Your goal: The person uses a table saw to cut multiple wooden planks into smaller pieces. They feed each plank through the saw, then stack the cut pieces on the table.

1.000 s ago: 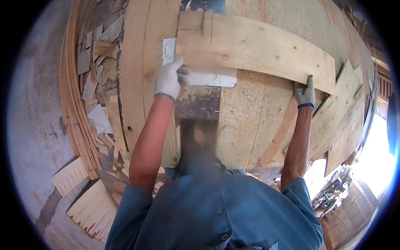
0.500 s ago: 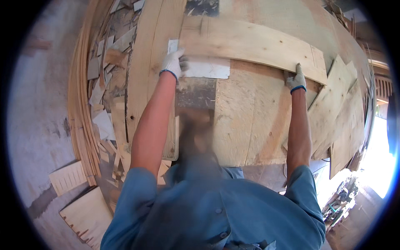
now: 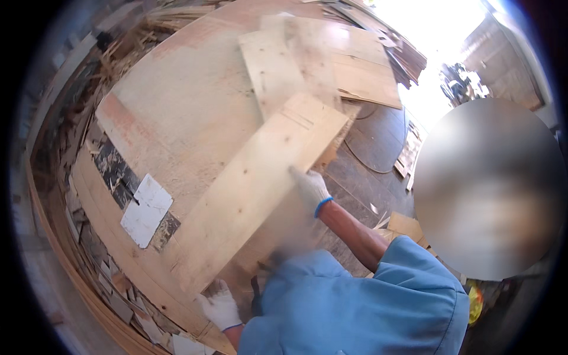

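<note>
A long pale plywood board [image 3: 254, 183] slants from the lower left up to the right over a large wooden work surface [image 3: 183, 100]. My left hand [image 3: 220, 305], in a white knit glove, grips the board's near left end. On its right long edge my right hand [image 3: 310, 188], in a white glove with a blue cuff, holds the board with the thumb on top. The right fingers are hidden underneath. Beyond the board's far end lie other flat plywood pieces [image 3: 275, 74], partly overlapping.
A white rectangular sheet [image 3: 148, 210] lies left of the board. Wood strips and offcuts [image 3: 118, 296] crowd the left edge. A thin cable [image 3: 370, 168] curves over the dark floor [image 3: 355, 189] at right. A large blurred round patch hides part of the right side.
My view has turned. The board lay crosswise at the far side; now it slants closer to my body. Both hands have come nearer with it, still gripping it.
</note>
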The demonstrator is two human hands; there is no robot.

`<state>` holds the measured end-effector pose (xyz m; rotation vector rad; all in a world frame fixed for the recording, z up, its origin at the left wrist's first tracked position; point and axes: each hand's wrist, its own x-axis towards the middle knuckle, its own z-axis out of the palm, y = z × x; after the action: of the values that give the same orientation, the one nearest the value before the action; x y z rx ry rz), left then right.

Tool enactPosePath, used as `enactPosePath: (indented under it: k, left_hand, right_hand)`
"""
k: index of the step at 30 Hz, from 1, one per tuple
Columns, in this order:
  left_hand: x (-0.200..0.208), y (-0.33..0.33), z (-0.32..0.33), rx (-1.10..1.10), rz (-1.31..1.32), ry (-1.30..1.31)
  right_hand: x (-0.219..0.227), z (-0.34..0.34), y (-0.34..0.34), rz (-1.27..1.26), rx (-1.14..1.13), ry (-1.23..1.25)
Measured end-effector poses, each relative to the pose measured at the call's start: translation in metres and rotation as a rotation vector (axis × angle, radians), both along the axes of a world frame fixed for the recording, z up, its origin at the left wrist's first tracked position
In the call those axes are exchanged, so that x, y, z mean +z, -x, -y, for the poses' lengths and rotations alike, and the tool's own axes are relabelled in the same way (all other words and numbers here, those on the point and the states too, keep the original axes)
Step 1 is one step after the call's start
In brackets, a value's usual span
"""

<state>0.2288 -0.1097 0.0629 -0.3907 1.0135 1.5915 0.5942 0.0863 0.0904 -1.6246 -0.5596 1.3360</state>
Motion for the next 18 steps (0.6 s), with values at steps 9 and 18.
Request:
enactPosePath:
  k: [9,18]
  left_hand:
    - [0.004,-0.133,0.009,-0.237,0.083,-0.287]
    - [-0.057,-0.133,0.007,-0.35,-0.11,-0.05]
  right_hand:
    - [-0.058,0.186,0.001,-0.192,0.254,-0.184]
    - [-0.006,0.22,-0.041,-0.324,0.596,0.162]
